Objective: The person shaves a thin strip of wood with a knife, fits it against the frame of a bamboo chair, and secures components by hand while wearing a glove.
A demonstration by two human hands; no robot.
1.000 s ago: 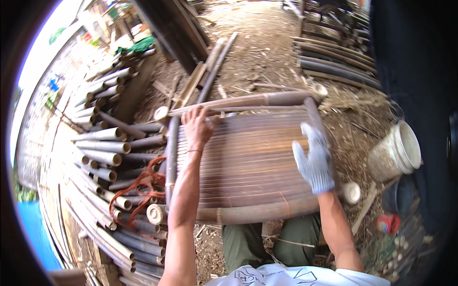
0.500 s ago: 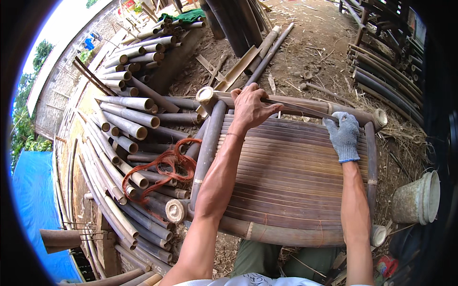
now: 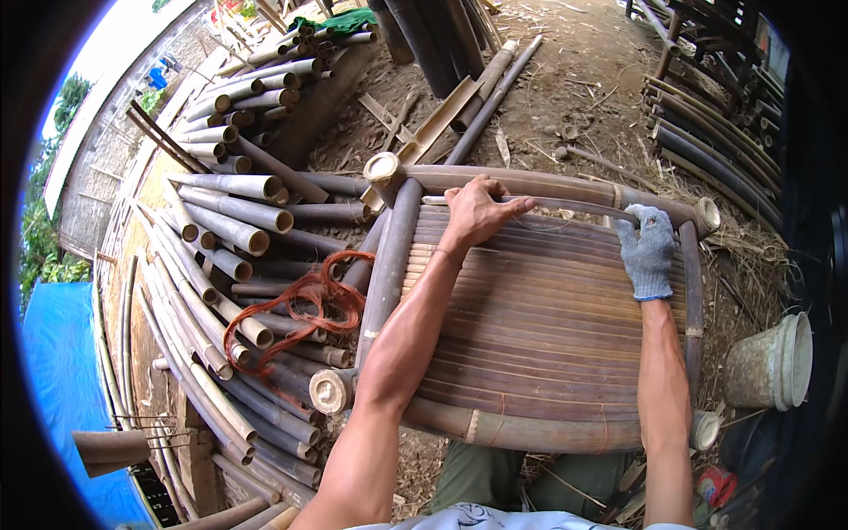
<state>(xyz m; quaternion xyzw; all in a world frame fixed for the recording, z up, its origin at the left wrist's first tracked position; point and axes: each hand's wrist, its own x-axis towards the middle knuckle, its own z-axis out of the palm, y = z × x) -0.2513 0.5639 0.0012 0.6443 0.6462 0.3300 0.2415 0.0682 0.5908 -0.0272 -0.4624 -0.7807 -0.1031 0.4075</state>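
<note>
A thin, narrow bamboo slat (image 3: 576, 206) lies crosswise along the far side of a bamboo frame (image 3: 552, 433) with thick round poles. My bare left hand (image 3: 480, 210) is closed around the slat left of its middle, thumb pointing right. At its right end, my right hand (image 3: 649, 252), in a grey knit glove, pinches the slat between thumb and fingers. Nearer to me, rows of brown bamboo slats (image 3: 530, 327) fill the frame side by side. The slat sits just inside the far pole (image 3: 521, 183). My left palm hides part of it.
Cut bamboo poles (image 3: 234, 234) are piled at left, with orange-red string (image 3: 305, 305) draped over them. A dirty white bucket (image 3: 768, 362) lies tilted at right. More bamboo (image 3: 715, 141) is stacked far right. Split bamboo (image 3: 442, 119) lies on the dirt beyond the frame.
Both hands have brought the slat down and slightly toward me, from over the far pole to just inside it. My hands have shifted a little to the right.
</note>
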